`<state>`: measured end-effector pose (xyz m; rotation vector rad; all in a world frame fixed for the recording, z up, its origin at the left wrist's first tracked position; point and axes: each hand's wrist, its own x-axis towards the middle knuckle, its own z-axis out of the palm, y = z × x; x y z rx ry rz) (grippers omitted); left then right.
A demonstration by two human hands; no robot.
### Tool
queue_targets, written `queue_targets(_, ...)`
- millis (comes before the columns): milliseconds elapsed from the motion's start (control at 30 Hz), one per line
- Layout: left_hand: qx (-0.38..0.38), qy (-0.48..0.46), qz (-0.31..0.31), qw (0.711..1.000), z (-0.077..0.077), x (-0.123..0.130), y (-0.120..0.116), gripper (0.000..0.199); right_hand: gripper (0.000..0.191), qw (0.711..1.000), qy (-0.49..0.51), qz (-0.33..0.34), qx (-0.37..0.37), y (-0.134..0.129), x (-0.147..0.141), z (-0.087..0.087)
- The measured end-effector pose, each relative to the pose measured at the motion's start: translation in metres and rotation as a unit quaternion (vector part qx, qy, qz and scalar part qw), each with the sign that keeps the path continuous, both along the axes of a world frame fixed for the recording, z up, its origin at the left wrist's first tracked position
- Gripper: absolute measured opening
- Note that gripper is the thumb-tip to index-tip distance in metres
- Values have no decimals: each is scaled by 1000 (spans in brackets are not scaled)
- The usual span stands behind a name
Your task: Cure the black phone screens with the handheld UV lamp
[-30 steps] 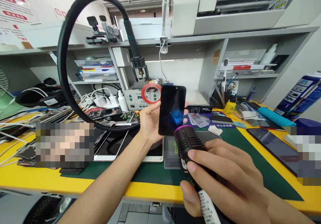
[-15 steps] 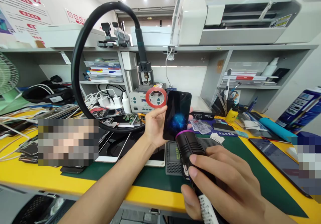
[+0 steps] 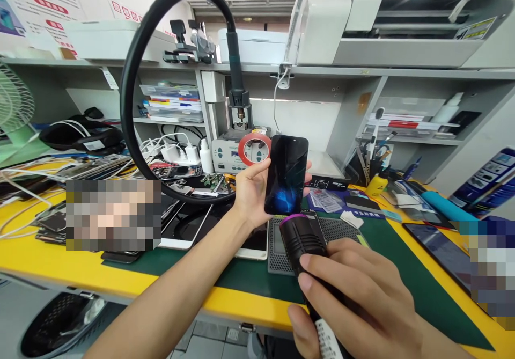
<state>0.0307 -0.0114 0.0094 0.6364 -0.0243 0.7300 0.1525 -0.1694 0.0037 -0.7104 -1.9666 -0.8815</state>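
Observation:
My left hand (image 3: 252, 192) grips a black smartphone (image 3: 287, 174) upright, thumb on its left edge and fingertips showing past its right edge. A blue glow lies low on the phone's dark glass. In my right hand (image 3: 362, 289) is a black flashlight (image 3: 301, 235) with a purple ring round its head, pointed up at the phone's lower part. A white label is on its handle. Phone and flashlight look slightly apart. Beneath them a grey perforated mat (image 3: 341, 230) lies on the green work mat (image 3: 249, 284).
A roll of red tape (image 3: 255, 149) stands before the hot-air station (image 3: 225, 155), whose black hose (image 3: 127, 80) loops at left. White-framed tablets (image 3: 181, 230) lie left of my forearm. A dark tablet (image 3: 438, 251) and a yellow bottle (image 3: 376, 183) are at right.
The camera view has shifted a little, moving the bench slightly right and up in the picture. The blue glow sits lower on the phone. Both hands keep their holds.

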Motion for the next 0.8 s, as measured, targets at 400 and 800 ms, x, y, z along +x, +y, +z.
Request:
queue_targets(400, 24, -15, -13, 1000, -4, -2, 4, 56, 8, 1000, -4, 12, -25, -3, -1, -2)
queue_targets(800, 49, -9, -33, 998, -3, -3, 2, 57, 10, 1000, 12, 15, -21, -3, -6, -4)
